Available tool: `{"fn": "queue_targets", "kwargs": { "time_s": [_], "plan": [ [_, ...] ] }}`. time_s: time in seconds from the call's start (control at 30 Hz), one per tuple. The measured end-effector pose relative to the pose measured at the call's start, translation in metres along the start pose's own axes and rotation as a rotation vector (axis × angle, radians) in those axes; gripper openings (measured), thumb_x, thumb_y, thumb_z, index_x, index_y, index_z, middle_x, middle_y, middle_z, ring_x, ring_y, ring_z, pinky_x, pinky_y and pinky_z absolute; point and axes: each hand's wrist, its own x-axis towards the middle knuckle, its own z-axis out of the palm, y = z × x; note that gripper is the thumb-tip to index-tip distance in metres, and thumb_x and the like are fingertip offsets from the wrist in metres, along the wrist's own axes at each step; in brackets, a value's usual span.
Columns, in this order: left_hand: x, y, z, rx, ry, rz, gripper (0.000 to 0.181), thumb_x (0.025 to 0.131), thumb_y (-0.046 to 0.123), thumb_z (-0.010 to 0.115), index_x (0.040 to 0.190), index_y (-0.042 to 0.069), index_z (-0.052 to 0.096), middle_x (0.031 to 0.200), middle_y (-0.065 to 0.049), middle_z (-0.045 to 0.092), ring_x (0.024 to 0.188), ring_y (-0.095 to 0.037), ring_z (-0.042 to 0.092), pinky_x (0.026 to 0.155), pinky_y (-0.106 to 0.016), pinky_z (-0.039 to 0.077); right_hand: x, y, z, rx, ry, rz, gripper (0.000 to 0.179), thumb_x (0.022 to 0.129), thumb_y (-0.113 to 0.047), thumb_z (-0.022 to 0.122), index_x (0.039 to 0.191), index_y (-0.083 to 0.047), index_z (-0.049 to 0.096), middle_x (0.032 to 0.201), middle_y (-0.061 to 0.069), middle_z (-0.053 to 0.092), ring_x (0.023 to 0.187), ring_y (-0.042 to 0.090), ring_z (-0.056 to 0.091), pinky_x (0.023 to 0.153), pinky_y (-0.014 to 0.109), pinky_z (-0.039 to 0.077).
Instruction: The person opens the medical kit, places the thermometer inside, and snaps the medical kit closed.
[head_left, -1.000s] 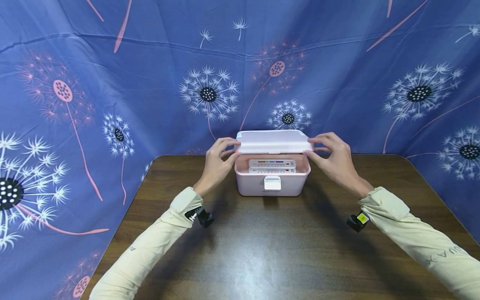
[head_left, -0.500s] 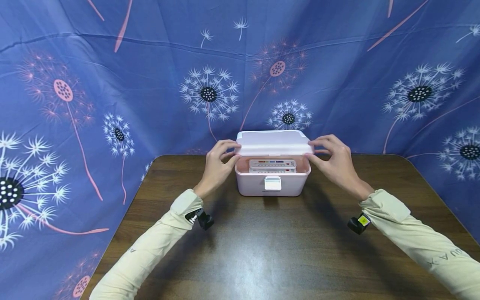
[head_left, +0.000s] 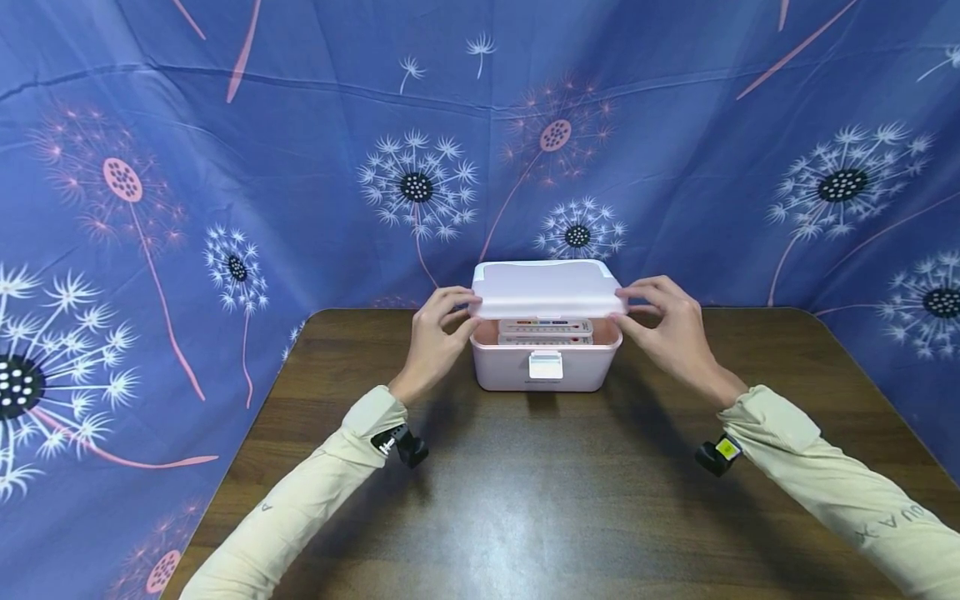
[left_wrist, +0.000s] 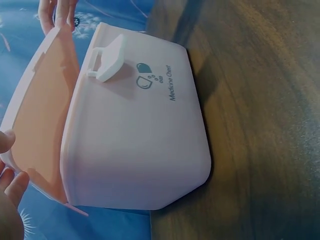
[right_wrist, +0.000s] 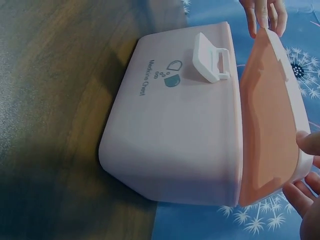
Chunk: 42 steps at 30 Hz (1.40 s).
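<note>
A pale pink medicine chest (head_left: pixel 502 371) stands at the back of the table, printed "Medicine Chest" on its front in both wrist views. Its lid (head_left: pixel 547 279) is tilted partway up over the box. My left hand (head_left: pixel 435 337) pinches the lid's left end between thumb and fingers. At the opposite end, my right hand (head_left: pixel 671 333) grips the lid in the same manner. The white latch (head_left: pixel 545 365) on the box's front hangs unfastened. Inside lie two flat pale strips (head_left: pixel 543 327) with printed scales and red dots, partly covered by the lid; their kind is unclear.
The dark wooden table (head_left: pixel 525 483) stretches in front of the chest. Close behind it hangs a blue cloth (head_left: pixel 315 150) with a dandelion print. Each sleeved wrist carries a small black camera, the left camera (head_left: pixel 411 448) and the right camera (head_left: pixel 714 458).
Both hands have lowered the front edge of the lid a little toward the box, so the opening is narrower and less of the strips shows. The box has stayed in place.
</note>
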Motion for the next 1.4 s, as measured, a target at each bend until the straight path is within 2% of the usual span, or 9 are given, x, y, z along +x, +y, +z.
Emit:
{"fn": "queue_targets", "kwargs": {
  "time_s": [0.1, 0.27, 0.4, 0.63, 0.87, 1.1, 1.4],
  "plan": [
    [-0.002, 0.0, 0.0, -0.005, 0.007, -0.004, 0.026, 0.076, -0.019, 0.066, 0.101, -0.015, 0.063, 0.111, -0.03, 0.055, 0.106, -0.037, 0.055, 0.087, -0.044, 0.053, -0.002, -0.001, 0.001, 0.001, 0.007, 0.002, 0.032, 0.068, 0.008, 0.08, 0.099, 0.007, 0.069, 0.098, 0.012, 0.061, 0.087, 0.021, 0.06, 0.076, 0.013, 0.052],
    [-0.004, -0.001, 0.001, -0.02, 0.017, -0.003, 0.026, 0.076, -0.02, 0.065, 0.101, -0.016, 0.063, 0.111, -0.031, 0.054, 0.106, -0.038, 0.055, 0.088, -0.046, 0.053, -0.003, -0.002, 0.002, 0.006, 0.023, -0.003, 0.031, 0.068, 0.006, 0.081, 0.097, 0.007, 0.07, 0.097, 0.011, 0.061, 0.088, 0.01, 0.057, 0.077, 0.018, 0.054],
    [-0.006, -0.001, 0.001, -0.027, 0.025, -0.006, 0.025, 0.076, -0.021, 0.065, 0.101, -0.016, 0.063, 0.111, -0.03, 0.055, 0.106, -0.039, 0.055, 0.088, -0.047, 0.052, -0.004, -0.001, 0.003, 0.012, 0.027, -0.008, 0.029, 0.069, 0.007, 0.081, 0.096, 0.007, 0.07, 0.097, 0.012, 0.061, 0.087, 0.015, 0.058, 0.076, 0.018, 0.054],
    [-0.01, -0.003, 0.002, -0.025, 0.033, -0.007, 0.024, 0.077, -0.019, 0.066, 0.101, -0.016, 0.063, 0.112, -0.031, 0.055, 0.107, -0.039, 0.056, 0.088, -0.044, 0.052, -0.005, -0.008, 0.003, 0.022, 0.04, 0.004, 0.027, 0.069, 0.008, 0.08, 0.094, 0.008, 0.071, 0.096, 0.012, 0.061, 0.089, 0.013, 0.056, 0.075, 0.017, 0.054],
    [-0.013, -0.004, 0.003, -0.015, 0.028, -0.002, 0.025, 0.077, -0.019, 0.066, 0.101, -0.014, 0.064, 0.112, -0.03, 0.056, 0.106, -0.039, 0.056, 0.088, -0.046, 0.052, -0.008, 0.0, 0.004, 0.021, 0.039, 0.016, 0.025, 0.07, 0.005, 0.08, 0.093, 0.007, 0.072, 0.096, 0.011, 0.061, 0.088, 0.022, 0.059, 0.076, 0.016, 0.053],
    [-0.015, -0.004, 0.004, -0.012, 0.027, -0.017, 0.025, 0.076, -0.019, 0.065, 0.101, -0.014, 0.064, 0.112, -0.031, 0.055, 0.106, -0.039, 0.056, 0.088, -0.048, 0.052, -0.011, 0.0, 0.005, 0.026, 0.043, 0.043, 0.023, 0.072, 0.004, 0.079, 0.093, 0.006, 0.072, 0.097, 0.01, 0.062, 0.089, 0.012, 0.057, 0.076, 0.014, 0.052],
    [-0.019, -0.005, 0.005, -0.002, 0.022, -0.03, 0.024, 0.077, -0.018, 0.066, 0.101, -0.015, 0.064, 0.112, -0.03, 0.056, 0.107, -0.039, 0.056, 0.089, -0.046, 0.052, -0.016, -0.004, 0.007, 0.019, 0.051, 0.066, 0.022, 0.072, 0.007, 0.078, 0.092, 0.009, 0.071, 0.096, 0.016, 0.062, 0.089, 0.021, 0.058, 0.078, 0.016, 0.053]
  ]
}}
